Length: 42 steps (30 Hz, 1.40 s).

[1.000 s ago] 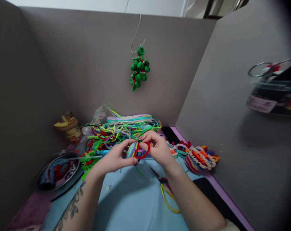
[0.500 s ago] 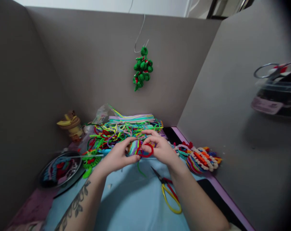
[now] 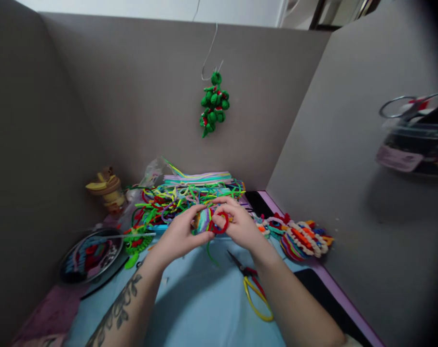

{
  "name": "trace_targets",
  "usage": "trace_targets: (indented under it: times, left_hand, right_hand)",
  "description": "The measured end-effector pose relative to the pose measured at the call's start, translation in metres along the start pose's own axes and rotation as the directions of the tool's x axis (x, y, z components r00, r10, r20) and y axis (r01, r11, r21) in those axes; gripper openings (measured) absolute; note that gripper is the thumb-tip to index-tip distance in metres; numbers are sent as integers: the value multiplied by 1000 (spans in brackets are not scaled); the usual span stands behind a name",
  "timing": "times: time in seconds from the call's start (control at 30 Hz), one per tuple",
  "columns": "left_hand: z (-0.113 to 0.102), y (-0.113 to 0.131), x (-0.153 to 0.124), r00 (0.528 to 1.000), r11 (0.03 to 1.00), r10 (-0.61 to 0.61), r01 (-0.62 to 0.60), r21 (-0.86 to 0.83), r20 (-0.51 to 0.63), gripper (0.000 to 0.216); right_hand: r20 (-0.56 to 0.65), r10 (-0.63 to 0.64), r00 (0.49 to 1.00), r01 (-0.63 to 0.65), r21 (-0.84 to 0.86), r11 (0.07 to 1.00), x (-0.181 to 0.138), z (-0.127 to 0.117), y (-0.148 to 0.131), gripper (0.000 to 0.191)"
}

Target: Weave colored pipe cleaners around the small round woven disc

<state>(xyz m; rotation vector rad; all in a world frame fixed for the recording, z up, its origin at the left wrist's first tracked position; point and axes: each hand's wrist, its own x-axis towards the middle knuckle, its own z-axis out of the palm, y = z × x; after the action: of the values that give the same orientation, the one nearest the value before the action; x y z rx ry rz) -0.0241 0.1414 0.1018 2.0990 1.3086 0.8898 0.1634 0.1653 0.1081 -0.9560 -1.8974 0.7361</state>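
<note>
Between the thumb and fingers of my left hand (image 3: 178,236) sits a small rainbow-striped fuzzy piece (image 3: 203,220), apparently made of pipe cleaners. My right hand (image 3: 242,227) pinches a red pipe cleaner (image 3: 220,232) bent into a loop against the right side of that piece. Both hands are close together above the blue table surface (image 3: 200,299), and the fingers hide part of the work. A thin green strand (image 3: 212,258) shows just below them. Scissors (image 3: 245,272) with one yellow and one red handle lie beside my right forearm, blades pointing up and left.
Behind my hands spreads a heap of coloured pipe cleaners (image 3: 190,193). Finished striped pieces (image 3: 306,241) lie at right, a green fuzzy figure (image 3: 135,243) and an oval dish (image 3: 90,258) at left. A green ornament (image 3: 214,103) hangs from the grey partition (image 3: 143,96).
The red loop has shifted slightly left, closer against the striped piece. Both hands keep their grip, and the right fingers have moved a little left.
</note>
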Motion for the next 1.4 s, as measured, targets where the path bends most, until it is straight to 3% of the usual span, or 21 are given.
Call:
trace_targets:
  times: [0.13, 0.27, 0.5, 0.8, 0.97, 1.07, 1.17, 1.27, 1.4]
  left_hand:
    - [1, -2, 0, 1000, 1000, 15, -15, -26, 12, 59]
    - [3, -3, 1, 1000, 996, -2, 4, -89, 27, 57]
    - [3, -3, 3, 997, 995, -39, 45, -89, 68, 55]
    - [3, -3, 3, 995, 992, -40, 50, -115, 87, 55]
    - [4, -4, 3, 994, 988, -41, 55, -146, 99, 52]
    - [5, -4, 3, 996, 988, -50, 61, -141, 80, 53]
    - [6, -1, 4, 996, 989, -50, 60, -135, 74, 52]
    - [8, 0, 5, 996, 983, -73, 80, -164, 49, 51]
    - [11, -4, 7, 985, 965, -144, 118, -234, -99, 52]
  right_hand:
    - [254, -86, 963, 95, -25, 995, -1, -16, 5, 10]
    - [391, -127, 911, 145, -18, 989, -4, -20, 7, 53]
    - [308, -145, 940, 162, -30, 986, -2, -14, 6, 31]
    - [312, -157, 937, 164, 2, 986, 0, -19, 9, 26]
    - [199, -157, 967, 149, 58, 987, 4, -20, 15, 27]
    - [138, -164, 977, 151, 102, 983, 4, -20, 19, 25]
    - [128, -211, 969, 197, 115, 974, 5, -21, 18, 11]
    - [95, -217, 972, 206, 112, 972, 3, -20, 12, 12]
    - [21, -227, 974, 227, 8, 974, -2, -12, 0, 13]
